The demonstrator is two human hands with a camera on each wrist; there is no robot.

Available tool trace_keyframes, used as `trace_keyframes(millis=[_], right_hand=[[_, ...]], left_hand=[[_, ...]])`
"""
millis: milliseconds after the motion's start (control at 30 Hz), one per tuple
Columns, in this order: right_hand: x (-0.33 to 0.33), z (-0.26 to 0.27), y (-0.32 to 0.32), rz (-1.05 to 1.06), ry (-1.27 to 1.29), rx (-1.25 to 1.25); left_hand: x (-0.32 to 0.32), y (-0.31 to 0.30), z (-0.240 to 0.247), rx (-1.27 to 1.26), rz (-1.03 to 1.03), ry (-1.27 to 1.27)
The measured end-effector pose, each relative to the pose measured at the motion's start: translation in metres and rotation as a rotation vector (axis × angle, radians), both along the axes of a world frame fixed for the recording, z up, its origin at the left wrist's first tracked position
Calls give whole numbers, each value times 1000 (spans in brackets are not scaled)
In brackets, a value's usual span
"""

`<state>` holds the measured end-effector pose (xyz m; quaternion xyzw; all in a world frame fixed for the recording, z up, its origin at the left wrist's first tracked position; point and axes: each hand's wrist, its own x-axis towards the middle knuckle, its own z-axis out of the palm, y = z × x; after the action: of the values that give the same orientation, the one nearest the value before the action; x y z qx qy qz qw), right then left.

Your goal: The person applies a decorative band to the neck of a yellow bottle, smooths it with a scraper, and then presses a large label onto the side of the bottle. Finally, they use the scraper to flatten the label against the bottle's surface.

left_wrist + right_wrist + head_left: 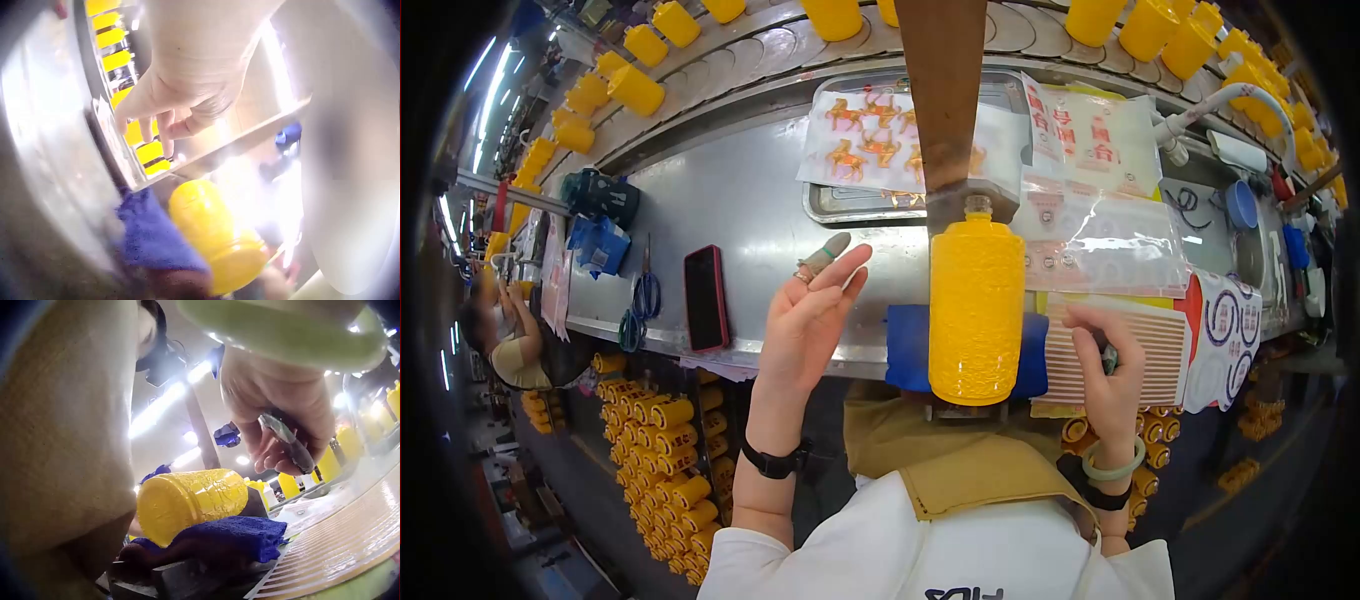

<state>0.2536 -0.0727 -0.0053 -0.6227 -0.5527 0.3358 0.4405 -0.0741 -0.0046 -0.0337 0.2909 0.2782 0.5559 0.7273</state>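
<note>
Lying on its side, head view: yellow embossed bottle with a bare clear neck, on a folded blue cloth. Long axis runs away from the person; base near the body, neck toward the brown upright post. Left hand stands off to its left, fingertips about level with the shoulder; fingers loosely extended, partly overlapping, one tip in a grey sheath. Right hand off to the right, beside mid-body, over the brown-and-white striped sheet. Right looks slightly nearer. Neither touches.

Left wrist view: bottle below the hand in frame, base to lower right, cloth beside it. Fingers loosely bent here, clear of the bottle; no pinch seen.

Right wrist view: bottle left of and below the fingers, base facing lower left, a visible gap between. Fingers bent, with a grey-green piece among them; finger cover or held object, cannot tell. By judgement, any contact from this side calls for an inward, downward reach across the bottle's axis.
</note>
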Motion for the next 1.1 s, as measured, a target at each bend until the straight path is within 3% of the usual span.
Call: trace_keyframes(millis=[167,233,267,333,367,467,533,567,633,733,833,1100], right_hand=[[-3,-2,-1,14,0,-18],[-3,-3,-1,39,-2,-1],[-3,-4,-1,39,-3,-5],[-3,-4,-2,29,-9,-7],[-4,-6,-1,26,-13,-7],[6,-3,-4,45,-64,-23],[16,-1,-8,14,-79,2],[25,3,-10,23,-76,-16],[50,8,-12,-37,-179,2],[92,9,-10,-96,-340,4],[159,-4,-11,-203,-547,0],[364,-21,-8,-523,-729,-309]], left_hand=[[11,0,2,-177,35,55],[17,-2,2,-87,17,345],[23,-6,3,-91,17,344],[33,-20,7,279,-101,1082],[32,-25,1,281,-104,1078],[36,-34,-17,436,-84,1387],[39,-33,-23,450,-9,1385],[43,-35,-18,274,7,1270],[43,-32,-21,444,62,1357],[39,-34,-20,331,56,1326],[34,-36,-11,427,30,1493],[33,-27,-12,385,229,1222]])
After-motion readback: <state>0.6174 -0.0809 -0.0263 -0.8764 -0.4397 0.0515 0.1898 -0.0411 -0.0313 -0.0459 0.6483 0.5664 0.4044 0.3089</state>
